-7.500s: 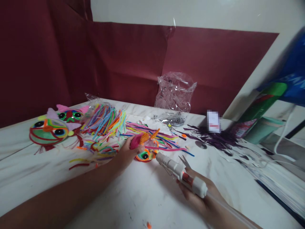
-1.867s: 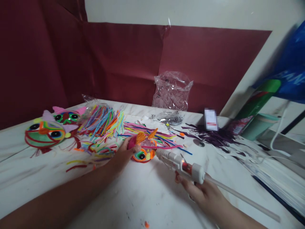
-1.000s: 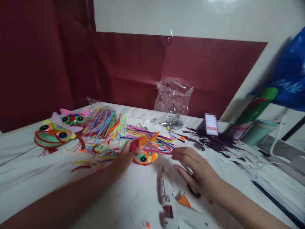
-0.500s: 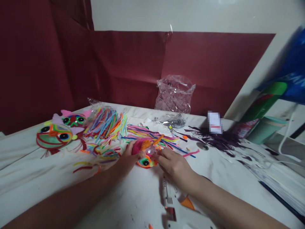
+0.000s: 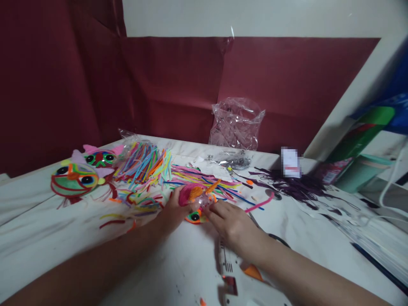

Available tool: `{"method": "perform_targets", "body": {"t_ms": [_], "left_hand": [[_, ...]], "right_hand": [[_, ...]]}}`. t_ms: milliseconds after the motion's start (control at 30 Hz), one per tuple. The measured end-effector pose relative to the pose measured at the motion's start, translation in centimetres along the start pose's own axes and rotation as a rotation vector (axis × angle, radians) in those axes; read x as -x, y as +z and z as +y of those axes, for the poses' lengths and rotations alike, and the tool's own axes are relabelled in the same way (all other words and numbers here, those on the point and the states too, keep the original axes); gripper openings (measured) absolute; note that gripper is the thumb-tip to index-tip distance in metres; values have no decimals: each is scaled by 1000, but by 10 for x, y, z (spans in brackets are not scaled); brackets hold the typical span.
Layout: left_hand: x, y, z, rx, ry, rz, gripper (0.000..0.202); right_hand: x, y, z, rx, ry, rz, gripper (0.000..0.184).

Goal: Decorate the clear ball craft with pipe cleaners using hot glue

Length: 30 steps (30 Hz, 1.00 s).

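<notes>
Between my hands is a pipe-cleaner animal face [image 5: 195,217] with pink and orange fuzzy parts, a black-and-green eye and an orange rim. My left hand [image 5: 174,210] grips its left side, the fingers partly behind the pink part. My right hand [image 5: 228,221] has its fingers bunched against the right side; the fingertips are partly hidden. A shiny clear bit sits on top between the two hands. Under my right wrist lies a white glue gun [image 5: 229,265] with an orange trigger [image 5: 253,272].
Two finished-looking animal faces [image 5: 75,180] lie at the left. Bundles of coloured pipe cleaners [image 5: 143,163] spread behind my hands. At the right are dark purple strips [image 5: 299,189], a green cup [image 5: 360,172] and a pink pipe cleaner [image 5: 261,204]. A clear plastic bag [image 5: 237,123] stands at the back.
My right fingers have moved slightly left and further over the animal face, covering more of its lower right. My left hand keeps its grip. The whole view has shifted a little.
</notes>
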State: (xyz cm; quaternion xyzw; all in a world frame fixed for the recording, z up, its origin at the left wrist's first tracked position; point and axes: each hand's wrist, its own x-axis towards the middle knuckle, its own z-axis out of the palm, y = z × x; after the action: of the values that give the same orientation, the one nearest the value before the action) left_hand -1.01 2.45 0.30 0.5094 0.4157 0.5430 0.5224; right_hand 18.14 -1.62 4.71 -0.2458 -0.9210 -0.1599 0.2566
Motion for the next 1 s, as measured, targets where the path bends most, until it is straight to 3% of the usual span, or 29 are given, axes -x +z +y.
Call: {"method": "perform_targets", "body": {"t_ms": [200, 500, 700, 1000], "left_hand": [[1, 2, 7, 3, -17, 55, 68], [0, 0, 5, -42, -13, 43, 67], [0, -1, 0, -62, 51, 39, 71], [8, 2, 1, -122, 51, 82, 94]], "right_hand": [[7, 5, 8, -73, 117, 49, 24], [-1, -1, 8, -65, 33, -53, 25], [-8, -10, 9, 22, -112, -142, 25], [-10, -3, 11, -28, -135, -52, 23]]}}
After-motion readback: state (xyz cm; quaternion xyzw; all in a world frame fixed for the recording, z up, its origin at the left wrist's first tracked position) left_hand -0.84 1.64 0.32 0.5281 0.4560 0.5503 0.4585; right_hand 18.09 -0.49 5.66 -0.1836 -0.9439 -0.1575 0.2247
